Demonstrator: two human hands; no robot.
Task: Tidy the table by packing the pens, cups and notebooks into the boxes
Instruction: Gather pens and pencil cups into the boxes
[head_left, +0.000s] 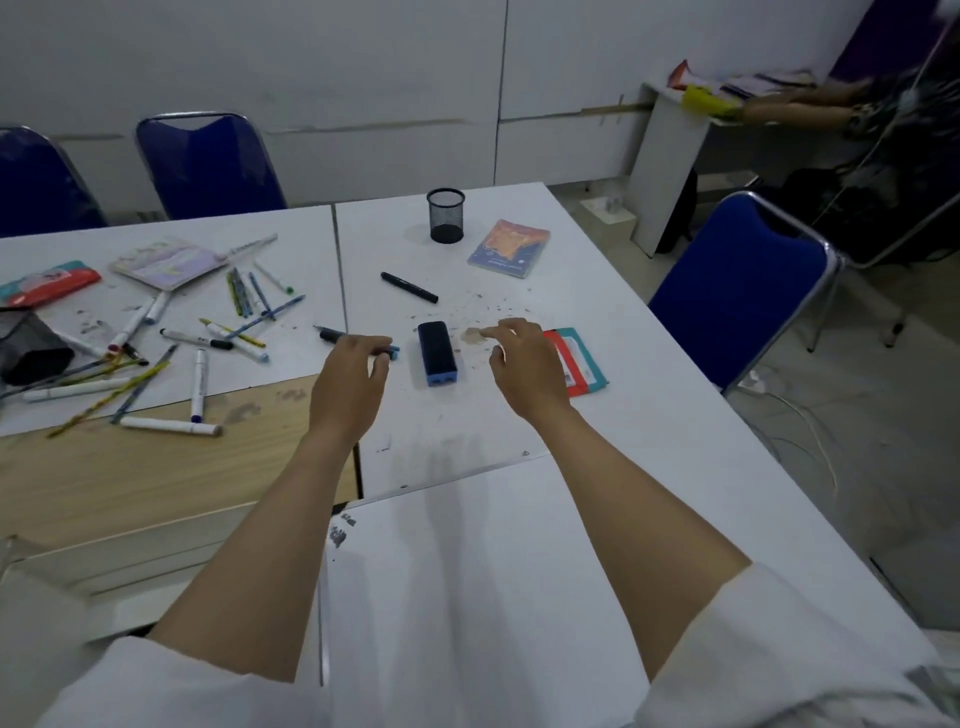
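Left hand: the left hand (358, 358) reaches over the white tabletop (467, 571), fingers curled down onto a dark marker with a blue end (332, 335) — whether they have closed on it or only touch it cannot be told.
Right hand: the right hand (524, 364) hovers just right of a black-and-blue rectangular whiteboard eraser (438, 353), fingers loosely bent and holding nothing; it partly covers a red-and-teal flat packet (584, 364).
Pens: a black capped marker (409, 287) lies alone beyond the eraser; a loose scatter of white markers and coloured pencils (171, 353) spreads across the tabletop's left side, some overlapping.
Cups: a black wire-mesh pen cup (445, 215) stands upright at the far edge, apparently empty; a second dark mesh cup (31, 348) lies tipped on its side at far left.
Notebooks: an orange-and-blue covered notebook (509, 248) rests near the upright cup; a pale pastel notebook (166, 262) sits at far left, beside a red flat pouch (47, 283).
Boxes: none in view.
Progress: judged barely begun — nothing appears packed, and every pen, cup and notebook remains out on the tabletop.
Surroundings: blue padded metal chairs (737, 291) ring the tabletop.
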